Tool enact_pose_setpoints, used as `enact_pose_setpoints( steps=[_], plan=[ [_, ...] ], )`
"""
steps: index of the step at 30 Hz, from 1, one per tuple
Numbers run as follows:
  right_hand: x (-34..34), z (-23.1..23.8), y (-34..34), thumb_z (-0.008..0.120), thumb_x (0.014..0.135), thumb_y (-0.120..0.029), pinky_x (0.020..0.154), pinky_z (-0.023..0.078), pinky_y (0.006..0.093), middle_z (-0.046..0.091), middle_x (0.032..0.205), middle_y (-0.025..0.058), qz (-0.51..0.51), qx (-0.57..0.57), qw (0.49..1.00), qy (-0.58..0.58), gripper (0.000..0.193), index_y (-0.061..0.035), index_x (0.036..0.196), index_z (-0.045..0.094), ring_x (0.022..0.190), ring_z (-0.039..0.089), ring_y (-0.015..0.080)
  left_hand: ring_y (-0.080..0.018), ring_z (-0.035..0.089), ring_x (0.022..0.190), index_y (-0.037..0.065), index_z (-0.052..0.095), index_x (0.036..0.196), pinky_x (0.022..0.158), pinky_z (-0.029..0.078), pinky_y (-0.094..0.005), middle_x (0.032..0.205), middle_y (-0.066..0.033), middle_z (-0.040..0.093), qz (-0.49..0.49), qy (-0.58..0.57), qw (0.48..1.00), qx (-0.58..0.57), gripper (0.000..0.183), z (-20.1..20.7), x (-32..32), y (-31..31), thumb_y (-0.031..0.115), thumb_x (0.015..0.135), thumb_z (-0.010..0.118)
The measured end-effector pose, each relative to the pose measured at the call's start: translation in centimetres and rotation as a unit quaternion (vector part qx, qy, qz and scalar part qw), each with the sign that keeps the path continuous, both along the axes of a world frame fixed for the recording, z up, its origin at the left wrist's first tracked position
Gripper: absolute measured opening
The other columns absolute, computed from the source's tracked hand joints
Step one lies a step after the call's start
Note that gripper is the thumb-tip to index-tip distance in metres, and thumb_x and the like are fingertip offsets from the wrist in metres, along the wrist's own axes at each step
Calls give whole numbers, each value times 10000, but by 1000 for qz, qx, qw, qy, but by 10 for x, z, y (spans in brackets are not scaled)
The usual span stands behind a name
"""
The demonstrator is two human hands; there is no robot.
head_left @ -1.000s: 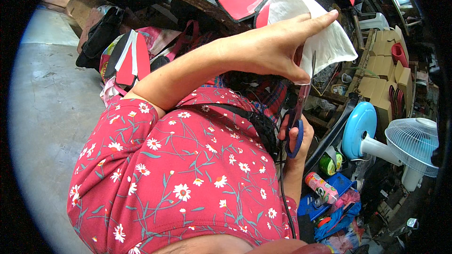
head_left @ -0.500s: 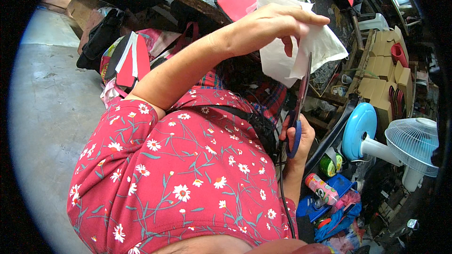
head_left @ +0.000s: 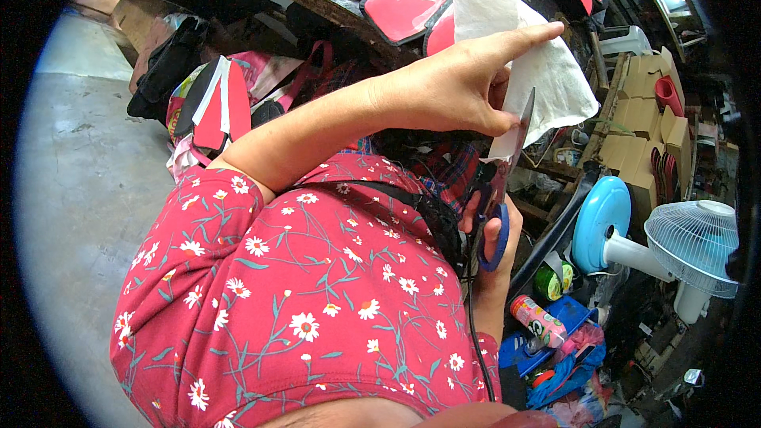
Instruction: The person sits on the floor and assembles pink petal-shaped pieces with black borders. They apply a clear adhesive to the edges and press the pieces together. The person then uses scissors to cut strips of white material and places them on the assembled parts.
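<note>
L hand (head_left: 460,85) gripping wht sheet (head_left: 556,83); R hand (head_left: 514,228) w/ blue-hdl scissors (head_left: 499,178).

"Your scissors (head_left: 498,181)?"
"I record smooth metal blades (head_left: 524,123), plastic-looking blue handles (head_left: 505,230)."
"White sheet (head_left: 555,83)?"
"Matt, I note; cloth-like."
"Red panel (head_left: 404,12)?"
"Glossy, smooth."
"Fan base (head_left: 598,226)?"
"Smooth blue plastic."

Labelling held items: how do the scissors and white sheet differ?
Colour: the scissors are blue and metallic; the white sheet is plain.
Shape: the scissors are long and narrow; the white sheet is broad.
Hold: scissors in the right hand; white sheet in the left hand.
Shared: both are handheld, overlapping in view.
</note>
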State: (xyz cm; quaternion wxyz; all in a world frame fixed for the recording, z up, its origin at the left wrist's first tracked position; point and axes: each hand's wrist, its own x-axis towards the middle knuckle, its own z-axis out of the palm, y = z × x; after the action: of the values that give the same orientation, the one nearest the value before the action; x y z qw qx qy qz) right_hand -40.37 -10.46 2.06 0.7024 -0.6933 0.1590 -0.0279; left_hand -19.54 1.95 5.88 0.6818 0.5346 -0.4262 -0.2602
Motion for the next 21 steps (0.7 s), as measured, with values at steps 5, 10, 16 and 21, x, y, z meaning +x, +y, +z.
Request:
enact_pose_setpoints(
  steps=[5, 10, 16, 21],
  plan=[
    [-6, 2, -1, 704, 743, -689, 542, 405, 235, 543, 729, 44, 4, 54, 998, 16, 775, 54, 936, 598, 594, 524, 106, -124, 588, 1023, 171, 147, 1575, 869, 521, -304, 1192, -43, 555, -2, -12, 1000, -13, 987, 1, 1, 0, -158, 776, 623],
    [-5, -3, 1, 697, 757, -680, 516, 414, 241, 544, 733, 42, 1, 42, 999, -6, 761, 54, 932, 596, 565, 533, 116, -117, 588, 981, 184, 147, 1577, 834, 528, -293, 1189, -46, 548, -18, -15, 1000, 9, 992, 1, -1, 0, -162, 769, 606],
    [-6, -3, -1, 709, 763, -658, 490, 411, 227, 548, 716, 41, -11, 65, 998, -15, 728, 41, 932, 594, 534, 529, 109, -107, 579, 934, 213, 163, 1576, 773, 529, -292, 1159, -74, 556, -13, -40, 999, 15, 982, 3, -3, 1, -120, 778, 628],
    [-10, -3, -2, 700, 785, -641, 485, 409, 223, 546, 701, 36, -12, 56, 998, 2, 695, 35, 906, 593, 533, 529, 102, -101, 583, 878, 146, 315, 1528, 734, 520, -255, 1048, -42, 583, 13, -130, 991, -1, 837, -1, 4, 2, -34, 810, 707]
  ],
)
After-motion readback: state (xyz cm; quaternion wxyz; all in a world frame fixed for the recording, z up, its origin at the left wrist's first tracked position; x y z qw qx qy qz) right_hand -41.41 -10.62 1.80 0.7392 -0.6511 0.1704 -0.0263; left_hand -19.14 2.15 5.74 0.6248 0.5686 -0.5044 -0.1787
